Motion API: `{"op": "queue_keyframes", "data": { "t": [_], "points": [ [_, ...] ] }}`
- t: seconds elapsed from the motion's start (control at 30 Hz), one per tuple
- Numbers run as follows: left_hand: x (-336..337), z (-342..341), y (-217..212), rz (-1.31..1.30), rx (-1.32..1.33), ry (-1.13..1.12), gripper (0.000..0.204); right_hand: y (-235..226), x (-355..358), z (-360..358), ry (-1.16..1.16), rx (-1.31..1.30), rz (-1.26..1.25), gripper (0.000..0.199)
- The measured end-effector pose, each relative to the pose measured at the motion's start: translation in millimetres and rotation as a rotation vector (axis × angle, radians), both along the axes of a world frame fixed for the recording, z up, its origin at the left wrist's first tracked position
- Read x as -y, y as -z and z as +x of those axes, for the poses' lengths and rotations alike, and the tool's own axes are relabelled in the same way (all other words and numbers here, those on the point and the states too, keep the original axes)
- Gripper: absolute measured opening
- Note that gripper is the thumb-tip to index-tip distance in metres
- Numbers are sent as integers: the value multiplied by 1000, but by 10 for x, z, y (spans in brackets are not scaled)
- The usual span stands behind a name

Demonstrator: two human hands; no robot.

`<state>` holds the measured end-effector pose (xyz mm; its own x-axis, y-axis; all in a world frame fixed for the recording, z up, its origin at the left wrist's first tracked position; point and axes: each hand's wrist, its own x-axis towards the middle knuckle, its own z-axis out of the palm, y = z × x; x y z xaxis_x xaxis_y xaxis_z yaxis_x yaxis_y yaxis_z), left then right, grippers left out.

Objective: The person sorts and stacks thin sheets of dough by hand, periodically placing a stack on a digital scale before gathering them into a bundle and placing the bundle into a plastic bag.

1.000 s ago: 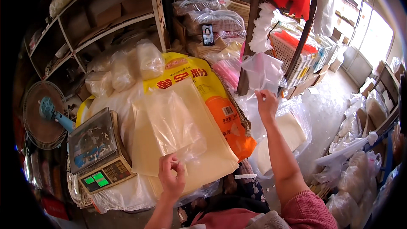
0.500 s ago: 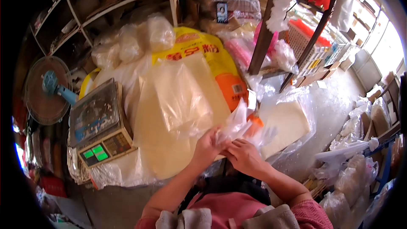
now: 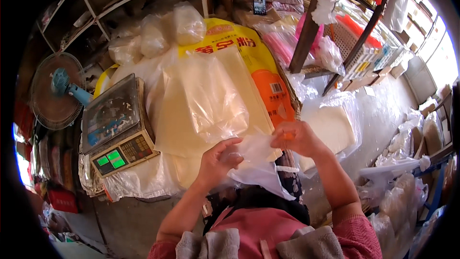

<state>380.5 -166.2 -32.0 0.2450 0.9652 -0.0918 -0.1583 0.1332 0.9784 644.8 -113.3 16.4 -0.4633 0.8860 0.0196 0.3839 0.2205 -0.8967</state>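
In the head view we see our two hands meeting over a thin clear bag (image 3: pixel 256 163), low in front of the chest. A second ago the right hand (image 3: pixel 294 138) was stretched up toward the hanging plastic beside the post, and the left hand (image 3: pixel 218 160) was on its own near the stack; now both have come together on the bag, which has come down from above to our lap side. We judge the bag has been pulled free and is being worked open at its mouth.

The left hand pinches the bag's near edge between thumb and curled fingers; the right hand grips the far edge, fingers closed on the film.

The bag is limp, glossy and crinkled, sagging to a point below our hands. Behind it lies a flat stack of pale yellow sheets (image 3: pixel 206 100) wrapped in clear film, smooth and rectangular, resting on a yellow-and-orange sack (image 3: pixel 261 74). At the stack's left edge sits a boxy scale (image 3: pixel 115 124) with a steel pan and green display. A blue fan (image 3: pixel 57 88) stands farther left.
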Motion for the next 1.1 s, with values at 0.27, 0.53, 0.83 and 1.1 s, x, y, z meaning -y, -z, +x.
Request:
{"op": "queue_keyframes", "data": {
  "t": [0.27, 0.53, 0.83, 1.1],
  "points": [
    [255, 56, -103, 204, -469, -88, 25, 83, 345, -459, -20, -98, -110, 8],
    [132, -183, 209, -184, 591, -76, 15, 590, 230, -44, 263, -430, -523, 20],
    [92, -46, -232, -204, 525, -300, 19, -261, 266, -326, 282, -194, 689, 20],
    [-22, -540, -273, 330, -134, -655, 19, 373, 148, -577, -1051, 693, -136, 51]
  ]
}}
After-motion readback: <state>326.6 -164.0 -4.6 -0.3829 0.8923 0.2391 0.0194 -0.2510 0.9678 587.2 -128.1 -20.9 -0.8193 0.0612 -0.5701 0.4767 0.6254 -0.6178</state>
